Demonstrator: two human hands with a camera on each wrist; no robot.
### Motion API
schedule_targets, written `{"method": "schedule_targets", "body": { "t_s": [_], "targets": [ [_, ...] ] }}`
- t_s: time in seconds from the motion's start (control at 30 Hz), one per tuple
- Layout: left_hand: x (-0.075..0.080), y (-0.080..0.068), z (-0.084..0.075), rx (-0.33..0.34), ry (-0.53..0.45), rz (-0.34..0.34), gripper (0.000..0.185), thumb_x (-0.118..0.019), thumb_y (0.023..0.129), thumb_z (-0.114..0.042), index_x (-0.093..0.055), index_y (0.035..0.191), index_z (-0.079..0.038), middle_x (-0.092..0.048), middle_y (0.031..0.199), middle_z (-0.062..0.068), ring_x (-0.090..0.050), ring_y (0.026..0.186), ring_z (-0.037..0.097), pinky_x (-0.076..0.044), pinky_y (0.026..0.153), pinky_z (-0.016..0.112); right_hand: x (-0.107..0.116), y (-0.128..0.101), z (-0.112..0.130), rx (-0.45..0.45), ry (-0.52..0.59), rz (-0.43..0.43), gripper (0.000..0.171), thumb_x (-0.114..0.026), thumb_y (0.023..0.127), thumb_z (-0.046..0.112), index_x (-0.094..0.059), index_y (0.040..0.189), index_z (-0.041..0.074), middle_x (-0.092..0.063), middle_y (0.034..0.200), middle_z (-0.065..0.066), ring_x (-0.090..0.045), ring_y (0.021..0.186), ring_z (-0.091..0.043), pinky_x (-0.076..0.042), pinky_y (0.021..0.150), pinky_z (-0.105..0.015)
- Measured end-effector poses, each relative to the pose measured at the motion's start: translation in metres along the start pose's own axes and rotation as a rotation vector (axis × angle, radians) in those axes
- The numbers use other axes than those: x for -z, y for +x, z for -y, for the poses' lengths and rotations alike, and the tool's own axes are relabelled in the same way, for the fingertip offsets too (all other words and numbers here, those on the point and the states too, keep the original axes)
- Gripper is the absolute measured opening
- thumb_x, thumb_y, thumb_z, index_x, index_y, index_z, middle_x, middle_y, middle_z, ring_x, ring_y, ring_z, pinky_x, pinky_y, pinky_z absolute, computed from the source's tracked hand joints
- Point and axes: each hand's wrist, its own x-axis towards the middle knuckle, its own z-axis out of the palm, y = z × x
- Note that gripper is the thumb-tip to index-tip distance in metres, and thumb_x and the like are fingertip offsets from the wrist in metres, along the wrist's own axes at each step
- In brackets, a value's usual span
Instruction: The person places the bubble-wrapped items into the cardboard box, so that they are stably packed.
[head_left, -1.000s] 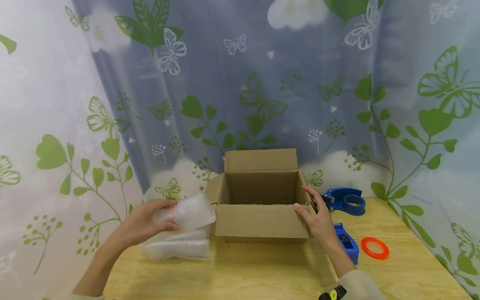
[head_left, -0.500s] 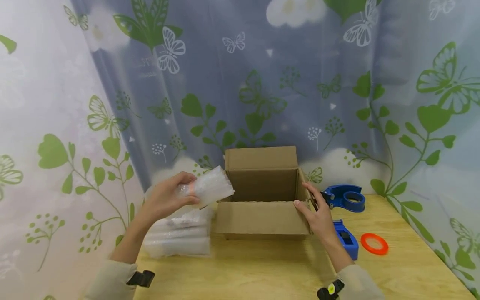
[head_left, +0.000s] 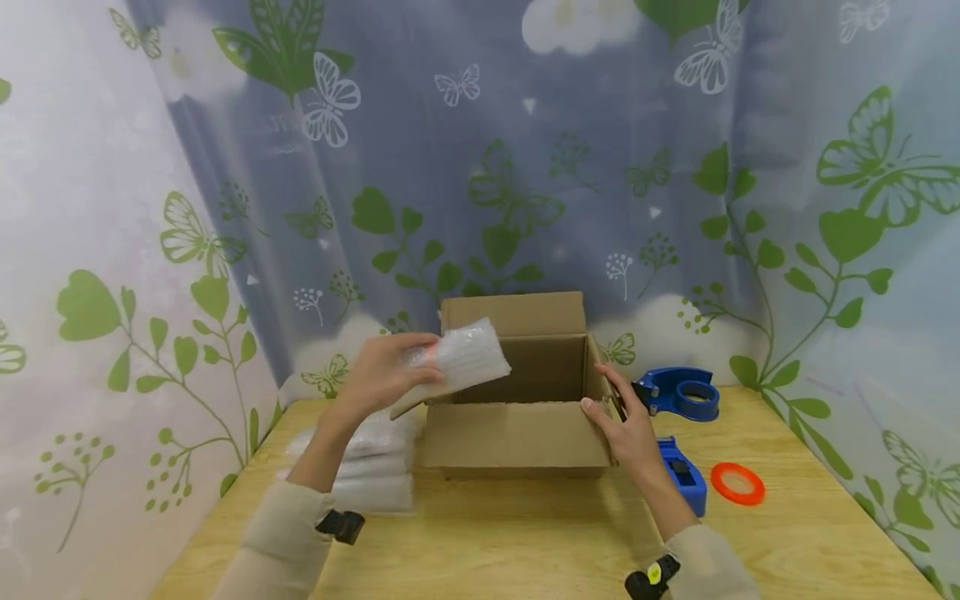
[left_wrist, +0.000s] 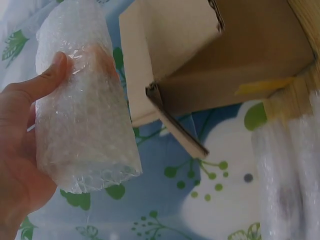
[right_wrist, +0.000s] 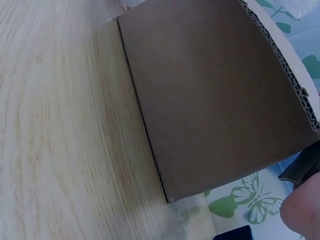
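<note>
One bubble-wrapped roll (head_left: 468,358) lies near-level, far end toward the box (head_left: 517,433).

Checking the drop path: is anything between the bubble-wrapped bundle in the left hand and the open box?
Nothing visible. The left hand holds the bundle over the box's left rim; the opening is uncovered, flaps out.

Tape dispenser (head_left: 678,393): blue, set on the wooden table (head_left: 525,542), right of centre.
Blue block (head_left: 684,482): seen nearer; possibly a second tool.
Orange ring (head_left: 738,483): laid flat, just right of it.
Curtain (head_left: 480,167): printed with leaves and butterflies.
</note>
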Motion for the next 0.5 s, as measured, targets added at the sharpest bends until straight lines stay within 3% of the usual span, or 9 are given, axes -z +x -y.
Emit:
{"method": "schedule_targets", "body": {
  "t_s": [0.27, 0.5],
  "targets": [
    [-0.030, 0.030, -0.010, 0.054, -0.063, -0.008, 0.051, -0.088, 0.085, -0.028, -0.074, 0.131, -0.013, -0.074, 0.127, 0.005, -0.068, 0.099, 0.023, -0.055, 0.089, 0.042, 0.001, 0.003, 0.005, -0.042, 0.046, 0.018, 0.065, -0.064, 0.106, 0.026, -0.035, 0.163, 0.020, -0.019, 0.173, -0.009, -0.012, 0.160, -0.036, -0.014, 0.125, -0.065],
    [-0.059, 0.048, -0.016, 0.014, -0.027, 0.020, 0.055, -0.088, 0.083, -0.027, -0.073, 0.133, -0.011, -0.072, 0.132, 0.006, -0.064, 0.124, 0.031, -0.051, 0.107, 0.049, -0.005, -0.001, 0.006, -0.046, 0.061, -0.004, 0.062, -0.062, 0.106, 0.023, -0.036, 0.162, 0.018, -0.021, 0.172, -0.012, -0.014, 0.159, -0.038, -0.016, 0.125, -0.064]
  ]
}}
